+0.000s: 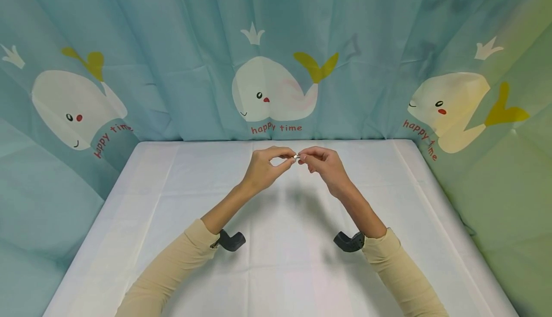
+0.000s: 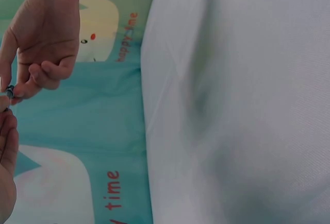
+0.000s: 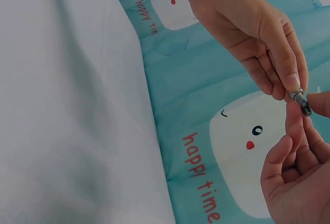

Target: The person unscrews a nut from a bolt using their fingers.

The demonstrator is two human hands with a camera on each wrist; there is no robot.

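A small threaded metal bolt (image 1: 296, 157), silver at one end and dark at the other, is held up between the two hands above the far part of the table. The left hand (image 1: 262, 169) pinches its silver end (image 3: 297, 94) between thumb and index finger. From the other side, the right hand (image 1: 326, 167) has its thumb and index finger at the dark end (image 3: 306, 110), pinching it, its other fingers curled in. In the left wrist view, the bolt (image 2: 10, 91) shows at the left edge, partly covered by fingertips.
A white cloth covers the table (image 1: 284, 278). Behind it and along both sides hangs a blue-green curtain (image 1: 194, 91) printed with white whales. Black curved wrist mounts (image 1: 233, 241) stick out inward from both sleeve cuffs. Shadows of the arms fall on the cloth.
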